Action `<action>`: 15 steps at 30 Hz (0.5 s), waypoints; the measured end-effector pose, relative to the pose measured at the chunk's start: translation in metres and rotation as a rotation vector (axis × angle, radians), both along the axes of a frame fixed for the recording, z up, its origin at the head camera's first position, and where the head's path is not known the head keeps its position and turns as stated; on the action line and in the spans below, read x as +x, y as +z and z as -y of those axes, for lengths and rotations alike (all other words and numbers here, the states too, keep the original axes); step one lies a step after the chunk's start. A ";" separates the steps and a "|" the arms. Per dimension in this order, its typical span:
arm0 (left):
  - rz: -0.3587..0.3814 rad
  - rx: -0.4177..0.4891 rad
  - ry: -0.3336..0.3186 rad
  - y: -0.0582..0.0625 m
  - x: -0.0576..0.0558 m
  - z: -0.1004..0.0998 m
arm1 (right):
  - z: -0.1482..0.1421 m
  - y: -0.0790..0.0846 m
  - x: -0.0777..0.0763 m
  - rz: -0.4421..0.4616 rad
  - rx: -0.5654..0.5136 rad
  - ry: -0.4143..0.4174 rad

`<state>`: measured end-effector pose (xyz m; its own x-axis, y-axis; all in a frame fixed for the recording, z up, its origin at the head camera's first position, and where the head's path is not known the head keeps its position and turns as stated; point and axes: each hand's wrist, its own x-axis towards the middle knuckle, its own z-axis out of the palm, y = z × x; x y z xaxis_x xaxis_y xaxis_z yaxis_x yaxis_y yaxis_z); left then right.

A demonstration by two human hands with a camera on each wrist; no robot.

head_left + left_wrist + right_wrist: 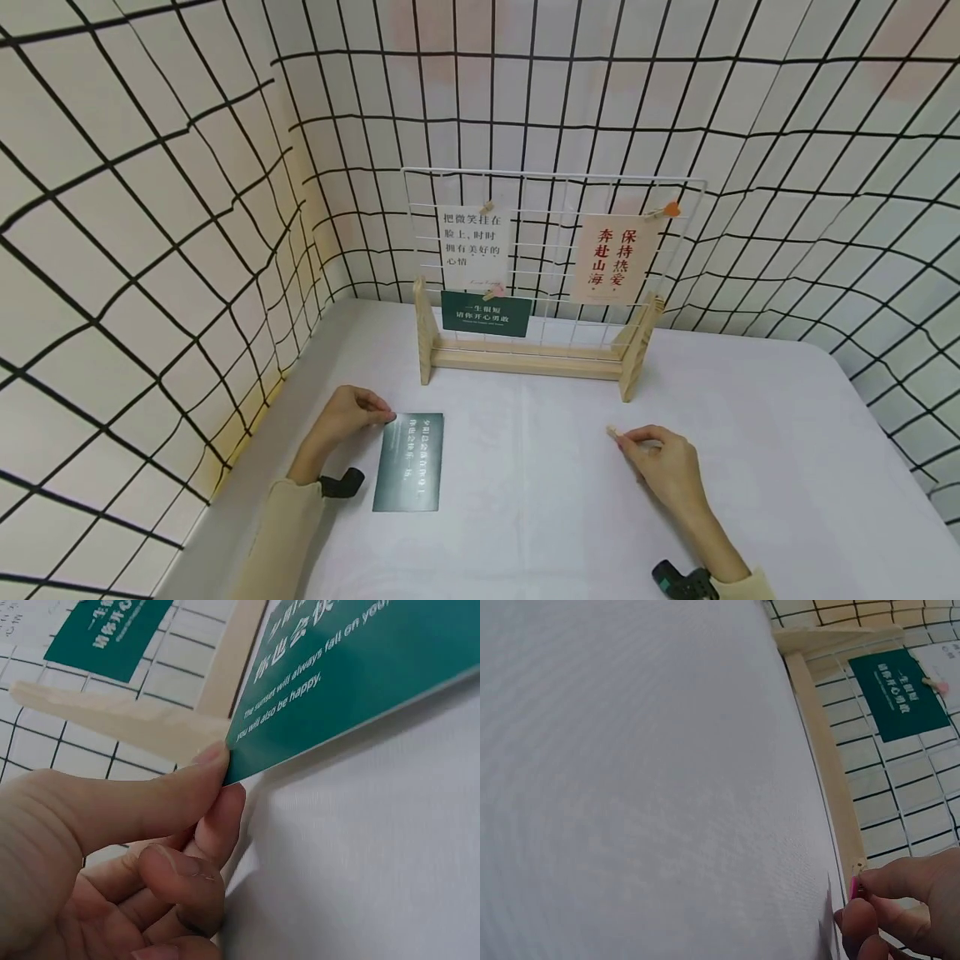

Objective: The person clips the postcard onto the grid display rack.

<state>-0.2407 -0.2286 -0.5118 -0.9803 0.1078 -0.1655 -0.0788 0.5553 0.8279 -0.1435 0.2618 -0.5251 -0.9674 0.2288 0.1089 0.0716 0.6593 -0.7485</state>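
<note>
My left hand (pixel 351 414) pinches the upper left corner of a dark green card (pixel 409 463) with white lettering. In the left wrist view the thumb (pixel 169 799) lies on top of that card's corner, other fingers curled beneath. On the right side of the table, my right hand (pixel 667 467) holds a small wooden clip (pixel 612 432) between thumb and fingertips. A bit of pink (pixel 854 887) shows at those fingertips in the right wrist view. Behind both hands stands a white wire grid (pixel 551 250) in a wooden base (pixel 525 359).
On the grid hang a white card (pixel 474 250), a pale pink card (pixel 613 260) with red characters and a green card (pixel 486 313), held by small clips. A white cloth (pixel 517 467) covers the table. Black-lined grid walls (pixel 247 208) rise at the left and back.
</note>
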 end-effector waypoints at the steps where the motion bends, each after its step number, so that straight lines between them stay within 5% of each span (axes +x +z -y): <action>1: 0.004 0.009 0.007 0.000 0.000 -0.001 | 0.000 0.000 0.000 0.008 -0.016 -0.003; 15: 0.014 0.100 0.165 -0.005 0.007 -0.035 | -0.005 -0.005 0.000 -0.065 -0.108 -0.005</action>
<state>-0.2341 -0.1940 -0.5171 -0.9838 -0.0376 -0.1754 -0.1735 0.4485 0.8768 -0.1439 0.2671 -0.5300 -0.9578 0.2478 0.1457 0.0240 0.5741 -0.8184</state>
